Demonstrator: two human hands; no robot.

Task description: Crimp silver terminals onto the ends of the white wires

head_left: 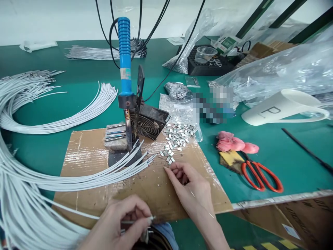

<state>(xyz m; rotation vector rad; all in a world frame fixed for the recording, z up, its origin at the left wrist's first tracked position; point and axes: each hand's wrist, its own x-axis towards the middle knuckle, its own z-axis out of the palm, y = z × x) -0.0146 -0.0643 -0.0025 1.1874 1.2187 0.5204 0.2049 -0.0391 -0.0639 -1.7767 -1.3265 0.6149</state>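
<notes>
My left hand [130, 218] is closed in a pinch around the end of a white cable [75, 210]. A small metal piece shows at its fingertips, partly hidden by the fingers. My right hand [191, 184] rests over the cardboard, with its fingers curled and thumb and forefinger close together at the near edge of a pile of small metal connectors [180, 135]. Whether anything sits between those fingertips is too small to make out. A bundle of white cables [85, 180] sweeps in from the left, its tips lying beside a blue-handled soldering iron [125, 55] held upright in a stand.
Under the iron lies a cardboard sheet [85, 149], with a small black fan [152, 121] behind. Orange-handled scissors [262, 177], a pink sponge-like lump [231, 141] and a tipped white cup [281, 107] lie at right. Another cable bundle [91, 113] curves along the left.
</notes>
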